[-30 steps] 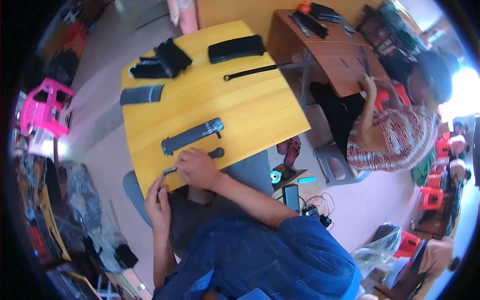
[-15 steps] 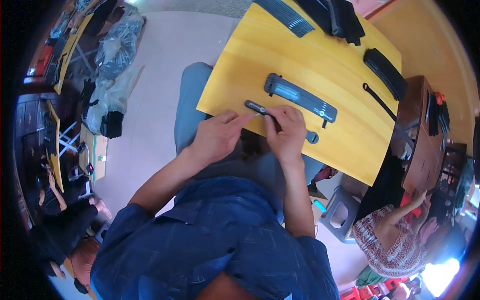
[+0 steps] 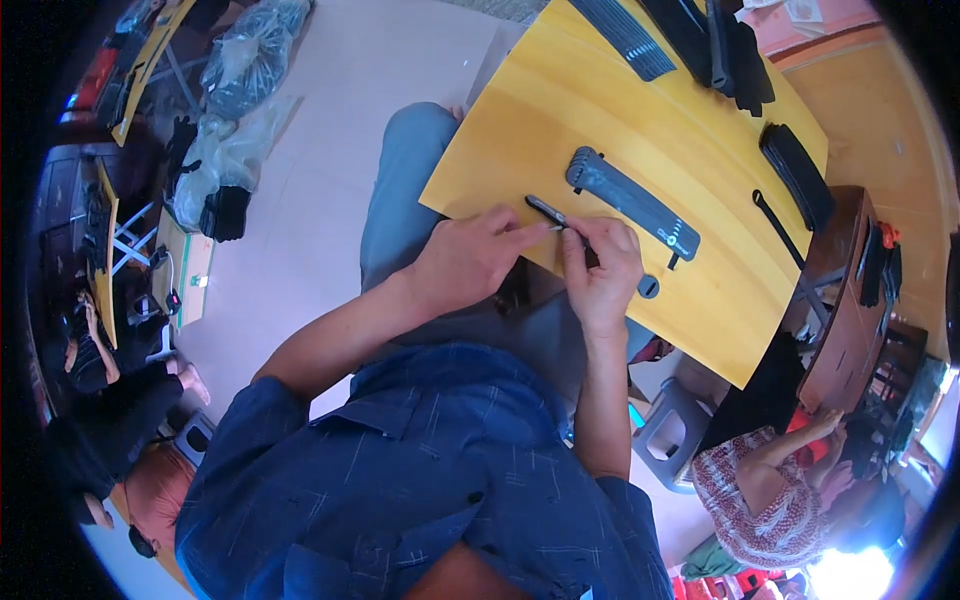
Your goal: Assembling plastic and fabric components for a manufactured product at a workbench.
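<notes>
A narrow black strap (image 3: 545, 209) lies across the near left part of the yellow table, its far end showing beyond my fingers. My right hand (image 3: 605, 270) grips it from above, thumb and fingers closed together; the strap's rounded dark end (image 3: 649, 287) appears to stick out on the other side. My left hand (image 3: 468, 262) is closed, its fingertips meeting the right thumb at the strap. Something small and pale shows at those fingertips, too small to name. Just beyond lies a neat stack of similar black straps (image 3: 635, 205) with a printed mark.
The yellow table (image 3: 510, 130) carries a fanned row of dark strips (image 3: 625, 38), black pieces (image 3: 705, 50), another black stack (image 3: 797, 178) and a single loose strap (image 3: 778, 226). A grey stool (image 3: 672, 435) and a seated person (image 3: 760, 480) are at right. Plastic bags (image 3: 255, 60) lie at left.
The whole view has shifted, so table and hands appear further right. Both hands stay at the same strap, with little visible change in their grip.
</notes>
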### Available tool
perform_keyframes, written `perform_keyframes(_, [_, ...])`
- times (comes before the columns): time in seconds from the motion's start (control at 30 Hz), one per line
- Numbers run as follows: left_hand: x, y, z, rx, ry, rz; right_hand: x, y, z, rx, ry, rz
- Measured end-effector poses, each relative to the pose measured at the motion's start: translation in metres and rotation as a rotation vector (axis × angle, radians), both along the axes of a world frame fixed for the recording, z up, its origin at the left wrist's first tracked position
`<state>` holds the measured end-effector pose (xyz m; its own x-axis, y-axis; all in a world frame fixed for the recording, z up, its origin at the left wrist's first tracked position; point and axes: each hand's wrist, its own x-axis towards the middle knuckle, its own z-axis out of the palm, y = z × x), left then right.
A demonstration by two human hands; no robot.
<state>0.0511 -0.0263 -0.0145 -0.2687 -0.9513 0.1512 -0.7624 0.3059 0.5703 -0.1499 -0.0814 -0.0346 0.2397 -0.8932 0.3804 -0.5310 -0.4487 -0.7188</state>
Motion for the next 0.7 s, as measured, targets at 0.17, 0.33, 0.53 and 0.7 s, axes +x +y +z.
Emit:
perform_keyframes(0.17, [-0.0012,-0.0016,-0.0023,-0.018,0.027,0.002,-0.0001,0.0003,0.0007,0.003,-0.004,-0.002])
perform_keyframes(0.33, [-0.0022,-0.0021,-0.0040,-0.089,0.001,0.001,-0.0012,0.0007,-0.0004,-0.010,-0.026,0.006])
perform_keyframes(0.53, [-0.0023,-0.0021,-0.0075,-0.097,-0.029,-0.022,-0.0025,0.0032,-0.0027,-0.006,-0.039,0.003])
perform_keyframes(0.7, [-0.0017,-0.0016,-0.0073,-0.061,-0.022,-0.015,-0.0025,0.0027,0.0003,-0.017,-0.028,0.015])
